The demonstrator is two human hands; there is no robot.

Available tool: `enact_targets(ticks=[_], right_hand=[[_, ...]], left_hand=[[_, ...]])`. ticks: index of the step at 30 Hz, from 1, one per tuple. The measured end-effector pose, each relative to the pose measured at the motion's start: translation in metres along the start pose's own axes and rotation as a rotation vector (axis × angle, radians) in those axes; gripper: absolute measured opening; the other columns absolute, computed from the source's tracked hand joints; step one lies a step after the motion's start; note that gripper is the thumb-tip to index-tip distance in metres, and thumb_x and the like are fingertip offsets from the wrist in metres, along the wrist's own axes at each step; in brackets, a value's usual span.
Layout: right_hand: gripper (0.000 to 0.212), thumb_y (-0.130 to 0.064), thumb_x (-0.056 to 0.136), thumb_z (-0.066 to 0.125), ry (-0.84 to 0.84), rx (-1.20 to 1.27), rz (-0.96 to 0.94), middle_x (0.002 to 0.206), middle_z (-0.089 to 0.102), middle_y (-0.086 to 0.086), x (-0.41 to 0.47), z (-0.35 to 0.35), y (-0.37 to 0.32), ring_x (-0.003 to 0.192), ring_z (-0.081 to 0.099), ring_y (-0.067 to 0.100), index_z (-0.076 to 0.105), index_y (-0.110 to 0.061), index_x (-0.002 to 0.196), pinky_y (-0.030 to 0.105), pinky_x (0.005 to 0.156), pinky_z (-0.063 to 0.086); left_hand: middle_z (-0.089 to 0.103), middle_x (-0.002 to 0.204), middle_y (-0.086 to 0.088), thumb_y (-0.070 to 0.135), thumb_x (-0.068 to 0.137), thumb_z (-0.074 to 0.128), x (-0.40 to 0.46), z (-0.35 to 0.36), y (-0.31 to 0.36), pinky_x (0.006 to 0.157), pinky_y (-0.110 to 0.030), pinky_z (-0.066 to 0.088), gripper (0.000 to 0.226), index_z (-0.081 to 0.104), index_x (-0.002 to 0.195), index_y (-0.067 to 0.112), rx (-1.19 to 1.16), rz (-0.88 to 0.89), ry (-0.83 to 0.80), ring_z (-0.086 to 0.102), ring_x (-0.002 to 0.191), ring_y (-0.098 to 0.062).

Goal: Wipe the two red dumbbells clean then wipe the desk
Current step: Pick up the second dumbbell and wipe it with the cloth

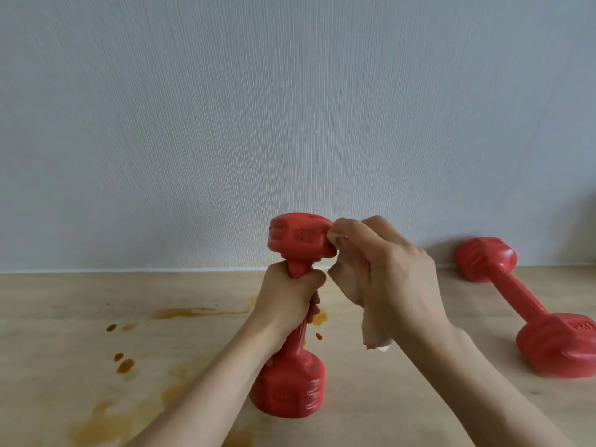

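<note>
head view: we see the left hand [287, 298] clamped round the handle of an upright dumbbell [301, 235] on the desk [403, 382] | right hand [390, 272] pinches a stained cloth [371, 337] against its top head, hiding most of the cloth | second dumbbell [529, 304] lies right, cut off by the frame | brown smears [125, 366] left.

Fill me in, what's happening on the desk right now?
A person is cleaning one red dumbbell. The left hand grips its handle and holds it upright, its lower end resting on the desk. The right hand presses a crumpled cloth against the side of the top end. The second dumbbell lies on its side to the right, near the wall, untouched. Brownish spills mark the desk on the left, so the desk has not been wiped yet.
</note>
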State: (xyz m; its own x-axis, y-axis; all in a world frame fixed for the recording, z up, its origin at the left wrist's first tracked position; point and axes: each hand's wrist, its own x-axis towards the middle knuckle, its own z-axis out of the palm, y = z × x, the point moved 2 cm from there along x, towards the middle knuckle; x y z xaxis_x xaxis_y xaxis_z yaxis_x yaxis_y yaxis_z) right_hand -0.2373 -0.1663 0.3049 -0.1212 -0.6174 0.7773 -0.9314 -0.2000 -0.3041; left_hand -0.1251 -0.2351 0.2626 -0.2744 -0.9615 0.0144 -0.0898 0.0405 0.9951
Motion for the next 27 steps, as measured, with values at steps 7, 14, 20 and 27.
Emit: enact_targets(ticks=[7, 14, 20, 27], right_hand=[[0.011, -0.016, 0.08, 0.06, 0.022, -0.083, -0.065, 0.083, 0.057, -0.001, 0.003, 0.0, -0.013, 0.065, 0.059, 0.022, 0.063, -0.021, 0.089, 0.032, 0.035, 0.043], [0.01, -0.021, 0.095, 0.049, -0.114, 0.266, 0.231, 0.091, 0.054, -0.012, 0.004, 0.007, 0.007, 0.08, 0.056, 0.014, 0.056, -0.024, 0.089, 0.039, 0.066, 0.049], [0.018, -0.017, 0.095, 0.048, -0.172, 0.261, 0.355, 0.082, 0.056, -0.015, 0.004, 0.011, 0.02, 0.08, 0.056, 0.013, 0.049, -0.029, 0.082, 0.036, 0.069, 0.048], [0.019, -0.029, 0.094, 0.043, -0.092, 0.191, 0.136, 0.089, 0.058, -0.009, 0.007, -0.002, -0.015, 0.077, 0.057, 0.014, 0.057, -0.018, 0.089, 0.035, 0.061, 0.046]], left_hand=[[0.049, 0.045, -0.007, 0.003, 0.078, 0.053, -0.003, 0.001, 0.005, 0.04, -0.022, 0.037, 0.023, 0.053, 0.056, 0.004, 0.071, 0.031, 0.019, 0.046, 0.035, -0.016], [0.05, 0.044, -0.004, 0.006, 0.08, 0.058, -0.002, 0.002, 0.004, 0.041, -0.022, 0.037, 0.028, 0.053, 0.053, 0.008, 0.079, 0.039, -0.02, 0.046, 0.036, -0.016], [0.05, 0.044, -0.005, 0.002, 0.08, 0.057, -0.003, -0.003, 0.003, 0.042, -0.024, 0.038, 0.029, 0.051, 0.052, 0.009, 0.082, 0.051, -0.042, 0.047, 0.036, -0.016], [0.049, 0.044, -0.005, 0.0, 0.079, 0.054, -0.007, -0.005, 0.004, 0.041, -0.022, 0.037, 0.027, 0.051, 0.053, 0.008, 0.056, 0.064, -0.04, 0.045, 0.036, -0.016]])
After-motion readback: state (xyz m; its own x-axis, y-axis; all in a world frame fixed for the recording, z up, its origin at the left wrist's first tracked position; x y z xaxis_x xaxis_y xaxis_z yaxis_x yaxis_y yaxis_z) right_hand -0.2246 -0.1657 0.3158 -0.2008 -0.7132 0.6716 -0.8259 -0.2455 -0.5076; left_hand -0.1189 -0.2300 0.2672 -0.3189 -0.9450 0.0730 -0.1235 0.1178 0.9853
